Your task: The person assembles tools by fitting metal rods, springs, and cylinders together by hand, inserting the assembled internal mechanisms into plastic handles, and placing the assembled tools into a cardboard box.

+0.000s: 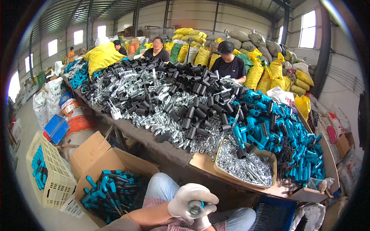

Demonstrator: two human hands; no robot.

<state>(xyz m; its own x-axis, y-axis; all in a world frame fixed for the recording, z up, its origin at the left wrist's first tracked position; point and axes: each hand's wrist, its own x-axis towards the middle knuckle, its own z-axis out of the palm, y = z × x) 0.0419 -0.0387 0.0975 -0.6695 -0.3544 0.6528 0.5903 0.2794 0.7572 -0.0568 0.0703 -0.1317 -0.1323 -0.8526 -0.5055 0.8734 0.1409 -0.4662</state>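
My left hand (185,199), in a white glove, is closed around a rounded metal part with a teal rim (195,208), seen nearly end-on above my lap. Just below it is my gloved right hand (202,223); the left hand hides most of its fingers, so its grip cannot be made out. Ahead on the bench stands a shallow tray (274,167) heaped with small shiny metal parts (243,169). Left of my knees, an open cardboard box (133,163) holds several teal-and-black handle-like parts (106,188).
Black tubes (189,117), metal pieces (154,121) and teal parts (304,150) cover the long bench. A cream plastic crate (58,188) stands left, a blue bin (273,211) right. Several people work beyond the bench, before yellow sacks (275,69).
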